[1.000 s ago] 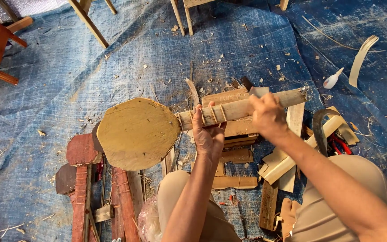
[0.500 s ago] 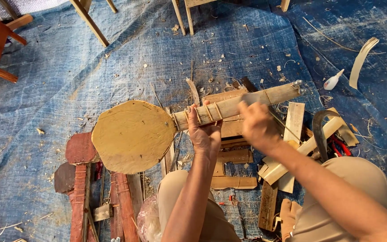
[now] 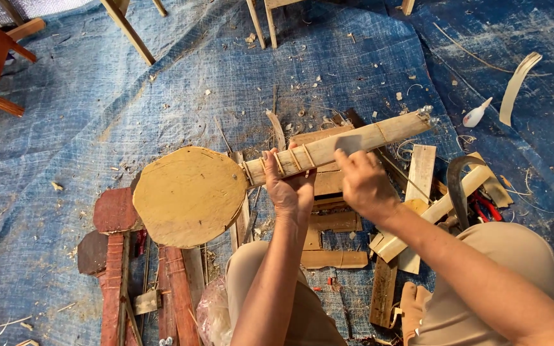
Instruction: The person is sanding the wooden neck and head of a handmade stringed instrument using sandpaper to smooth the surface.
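An unfinished wooden stringed instrument is held over my knees: a round pale body (image 3: pixel 189 195) on the left and a long pale neck (image 3: pixel 354 140) running up to the right. My left hand (image 3: pixel 288 187) grips the neck from below, just right of the body, where thin frets cross it. My right hand (image 3: pixel 361 182) sits a little further along the neck, fingertips pinched against its near edge at what may be a string.
Wood offcuts and slats (image 3: pixel 422 176) lie on the blue tarp (image 3: pixel 129 102) under my hands. Reddish-brown instrument parts (image 3: pixel 115 256) lie at lower left. A curved blade tool (image 3: pixel 460 186), a small white bottle (image 3: pixel 476 115), and chair legs (image 3: pixel 126 29) are around.
My right hand has slid down the neck from near its far end towards my left hand. The instrument has shifted slightly left and tilted.
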